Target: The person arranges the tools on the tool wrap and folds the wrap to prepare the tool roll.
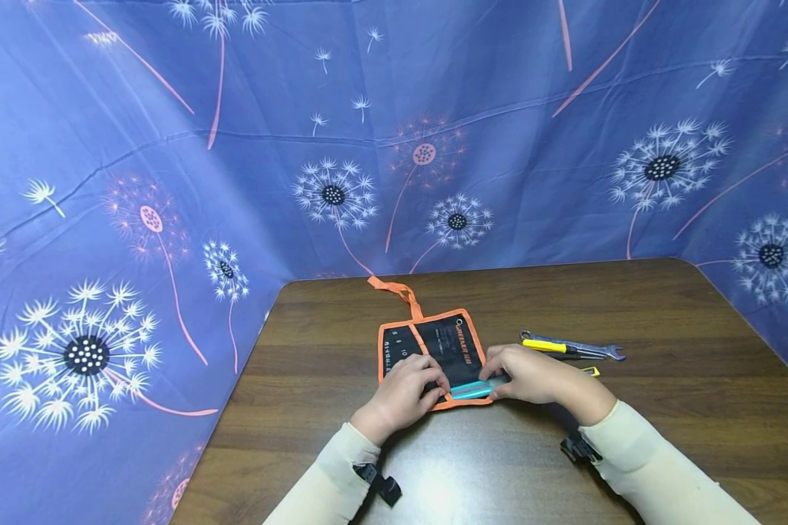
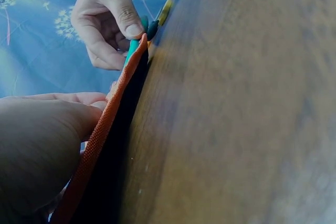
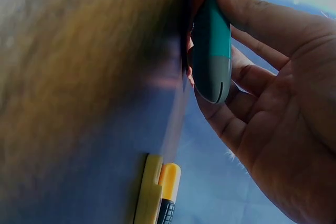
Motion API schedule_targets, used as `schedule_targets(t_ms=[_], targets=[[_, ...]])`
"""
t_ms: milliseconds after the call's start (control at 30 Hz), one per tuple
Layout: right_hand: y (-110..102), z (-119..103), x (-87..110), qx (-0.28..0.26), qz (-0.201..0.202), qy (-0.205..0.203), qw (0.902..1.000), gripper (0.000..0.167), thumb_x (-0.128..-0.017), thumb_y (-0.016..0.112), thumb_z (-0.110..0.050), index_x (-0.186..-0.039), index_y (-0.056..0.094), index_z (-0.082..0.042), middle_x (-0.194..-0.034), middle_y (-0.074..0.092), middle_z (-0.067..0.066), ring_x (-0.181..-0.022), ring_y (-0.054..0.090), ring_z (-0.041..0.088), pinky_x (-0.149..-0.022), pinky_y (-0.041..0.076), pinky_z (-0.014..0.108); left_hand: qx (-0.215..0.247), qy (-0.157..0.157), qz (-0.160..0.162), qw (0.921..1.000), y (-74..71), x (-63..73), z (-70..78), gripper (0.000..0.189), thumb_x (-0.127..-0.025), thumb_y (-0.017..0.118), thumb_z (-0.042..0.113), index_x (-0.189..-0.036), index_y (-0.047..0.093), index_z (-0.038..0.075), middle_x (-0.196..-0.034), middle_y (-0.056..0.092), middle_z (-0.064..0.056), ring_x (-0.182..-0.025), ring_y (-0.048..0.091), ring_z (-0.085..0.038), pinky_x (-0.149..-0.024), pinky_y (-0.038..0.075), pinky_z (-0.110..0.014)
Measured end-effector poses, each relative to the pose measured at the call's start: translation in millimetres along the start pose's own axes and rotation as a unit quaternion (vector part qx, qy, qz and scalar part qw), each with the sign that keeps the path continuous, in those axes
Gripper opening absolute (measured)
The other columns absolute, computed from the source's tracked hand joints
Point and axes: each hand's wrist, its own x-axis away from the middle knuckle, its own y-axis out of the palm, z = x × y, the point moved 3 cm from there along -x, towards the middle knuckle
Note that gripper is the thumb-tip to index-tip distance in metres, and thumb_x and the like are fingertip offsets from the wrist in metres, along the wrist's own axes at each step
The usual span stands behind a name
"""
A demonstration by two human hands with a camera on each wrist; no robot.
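Observation:
A black tool pouch (image 1: 445,346) with orange trim lies spread on the table, white numbers printed along its left side. My right hand (image 1: 524,373) grips the grey end of a teal utility knife (image 1: 471,391), which lies across the pouch's lower right part. In the right wrist view, thumb and fingers are on either side of the knife (image 3: 212,40), its rounded grey end sticking out. My left hand (image 1: 407,390) pinches the pouch's orange band, beside the knife's other end. That end is hidden at the band. The left wrist view shows the orange edge (image 2: 107,121) raised by the fingers.
Right of the pouch lie a combination wrench (image 1: 607,351) and a yellow-and-black handled tool (image 1: 543,345). A small yellow object (image 1: 591,371) shows behind my right wrist. The pouch's orange tie strap (image 1: 397,289) runs toward the back edge of the wooden table (image 1: 683,437). A blue dandelion-print cloth hangs behind.

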Motion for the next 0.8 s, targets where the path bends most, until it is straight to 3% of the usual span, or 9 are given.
schedule_targets(t_ms=[800], targets=[[4.4,-6.4,-3.4,0.019,-0.008,0.008,0.9998,0.025,-0.086,0.089,-0.021,-0.108,0.079,-0.018,-0.103,0.064,-0.009,-0.09,0.061,0.011,-0.079,0.052,0.035,-0.003,0.015,-0.001,0.9999,2.6,-0.2,-0.6,0.004,-0.103,0.07,0.031,-0.099,0.071,0.033,-0.1,0.057,0.019,-0.112,0.057,-0.006,-0.095,0.05,-0.035]])
